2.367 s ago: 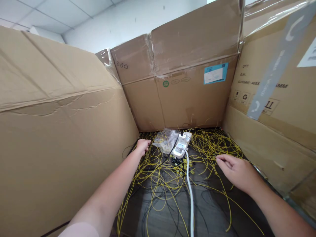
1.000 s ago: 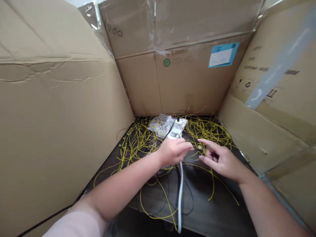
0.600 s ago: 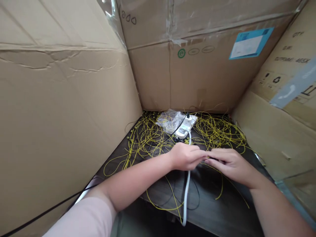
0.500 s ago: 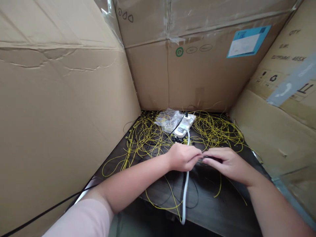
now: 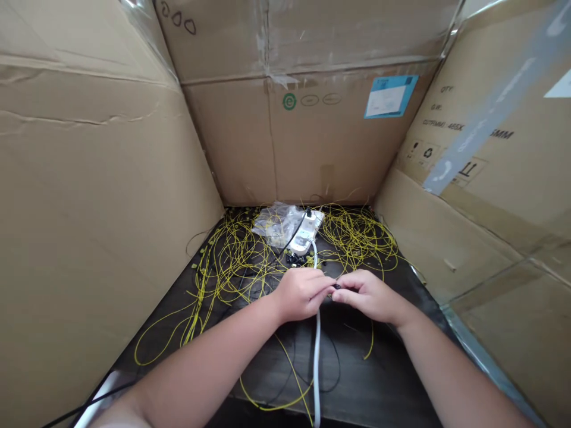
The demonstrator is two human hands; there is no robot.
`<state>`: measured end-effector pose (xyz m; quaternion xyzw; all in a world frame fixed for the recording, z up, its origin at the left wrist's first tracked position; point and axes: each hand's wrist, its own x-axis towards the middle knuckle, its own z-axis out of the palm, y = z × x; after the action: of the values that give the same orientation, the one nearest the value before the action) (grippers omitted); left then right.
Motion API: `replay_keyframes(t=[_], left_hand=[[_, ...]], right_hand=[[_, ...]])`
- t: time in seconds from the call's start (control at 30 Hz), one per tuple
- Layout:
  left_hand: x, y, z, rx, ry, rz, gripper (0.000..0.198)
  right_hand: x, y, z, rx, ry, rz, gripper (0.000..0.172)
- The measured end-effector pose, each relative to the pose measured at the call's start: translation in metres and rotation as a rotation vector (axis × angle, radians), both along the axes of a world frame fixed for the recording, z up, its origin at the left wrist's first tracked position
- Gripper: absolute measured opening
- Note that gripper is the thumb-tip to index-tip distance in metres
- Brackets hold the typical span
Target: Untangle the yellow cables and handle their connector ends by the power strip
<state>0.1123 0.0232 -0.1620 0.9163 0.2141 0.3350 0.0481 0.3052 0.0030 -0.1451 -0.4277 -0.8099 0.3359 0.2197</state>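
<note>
We judge the work to be under way: we have one dark piece [image 5: 336, 287] in hand, not yet set down. The yellow wires [image 5: 357, 238] and black bits [image 5: 294, 260] lie loose on the table [image 5: 357, 374]; we cannot tell how many are finished. Both our forearms reach forward and converge above the white cable [image 5: 317, 362]. Our left hand [image 5: 302, 291] and right hand [image 5: 368, 296] meet fingertip to fingertip, each pinching the dark piece between them.

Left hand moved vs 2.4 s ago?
Yes. Judged against the white power strip, the left hand went rightward and nearer the wearer: from left of it to in front.
</note>
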Motion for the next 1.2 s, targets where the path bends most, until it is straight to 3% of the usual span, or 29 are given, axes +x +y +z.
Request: replay_keyframes(t=[0.2, 0.37, 0.47, 0.83, 1.07, 1.2], left_hand=[[-0.006, -0.002, 0.001, -0.117, -0.029, 0.109, 0.020], [-0.013, 0.007, 0.002, -0.193, -0.223, 0.287, 0.018], [-0.019, 0.015, 0.001, -0.217, -0.343, 0.367, 0.017], [-0.025, 0.030, -0.006, -0.228, -0.430, 0.488, 0.017], [-0.025, 0.029, -0.007, -0.230, -0.417, 0.488, 0.018], [-0.026, 0.029, -0.007, -0.239, -0.424, 0.481, 0.018]], right_hand=[[-0.010, 0.002, -0.002, 0.233, -0.081, -0.016, 0.038], [-0.014, 0.007, -0.002, 0.387, -0.041, -0.199, 0.030], [-0.019, 0.012, -0.003, 0.434, -0.088, -0.234, 0.028], [-0.063, 0.045, 0.009, 0.456, -0.729, -0.162, 0.029], [-0.077, 0.059, 0.004, 0.370, -0.873, -0.261, 0.039], [-0.075, 0.055, 0.009, 0.366, -0.815, -0.296, 0.039]])
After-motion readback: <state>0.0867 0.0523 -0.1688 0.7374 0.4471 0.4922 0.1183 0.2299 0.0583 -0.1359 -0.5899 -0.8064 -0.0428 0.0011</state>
